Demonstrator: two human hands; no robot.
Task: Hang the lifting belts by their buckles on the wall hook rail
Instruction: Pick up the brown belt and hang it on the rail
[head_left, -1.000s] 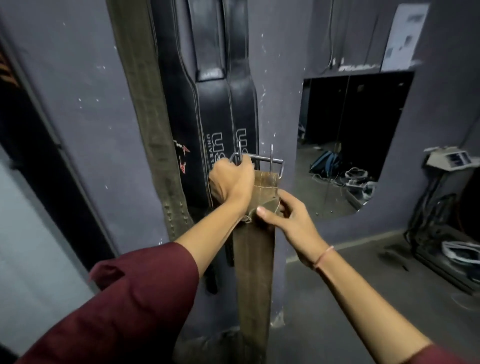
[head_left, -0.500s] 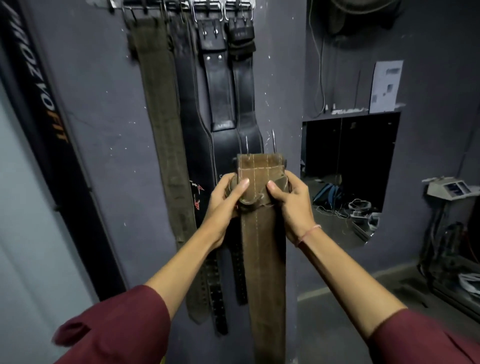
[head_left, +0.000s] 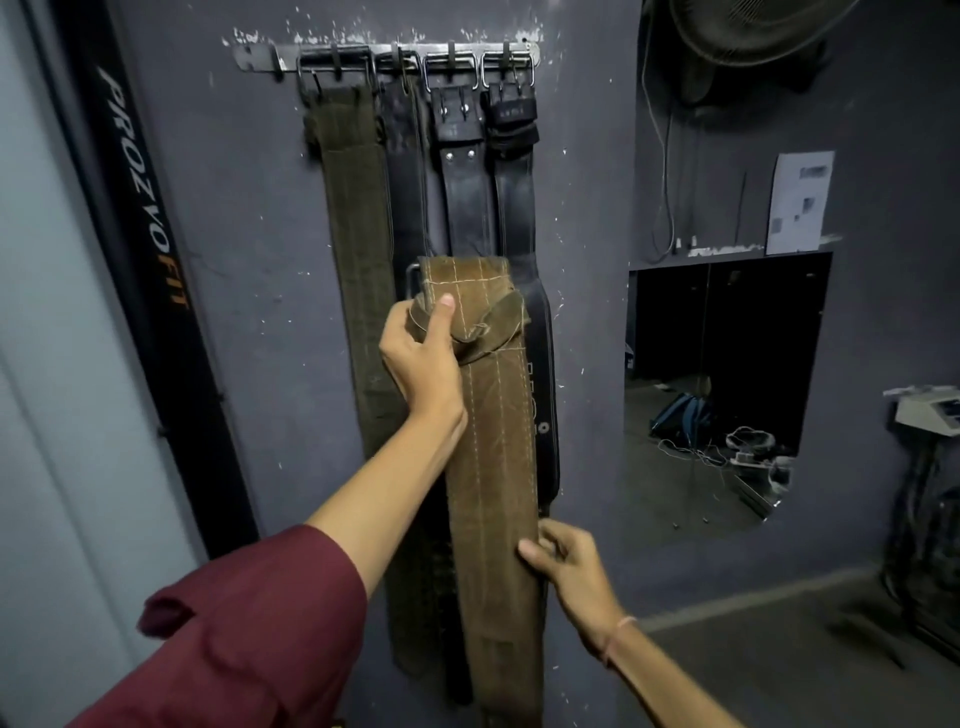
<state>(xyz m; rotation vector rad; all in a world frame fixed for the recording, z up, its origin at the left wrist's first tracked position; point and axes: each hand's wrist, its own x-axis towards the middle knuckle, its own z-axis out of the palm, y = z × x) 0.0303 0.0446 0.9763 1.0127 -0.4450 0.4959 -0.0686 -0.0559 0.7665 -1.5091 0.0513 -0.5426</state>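
Note:
A metal hook rail (head_left: 260, 56) is fixed high on the grey wall. An olive canvas belt (head_left: 358, 228) and three black leather belts (head_left: 465, 182) hang from it by their buckles. I hold a brown canvas belt (head_left: 493, 467) upright in front of them, well below the rail. My left hand (head_left: 423, 358) grips its folded top end, where part of the buckle (head_left: 413, 275) shows at the left. My right hand (head_left: 571, 566) pinches the belt's right edge lower down.
A black post with PROZVOFIT lettering (head_left: 140, 208) stands left of the belts. A mirror (head_left: 722, 384) is set in the wall at right, with a paper notice (head_left: 797, 200) above it. A fan (head_left: 748, 36) hangs at top right. Equipment (head_left: 924, 410) stands at the far right.
The view has tilted up, so the rail shows fully. My right hand has left the belt's top and slid down to its lower edge. The left hand still holds the top.

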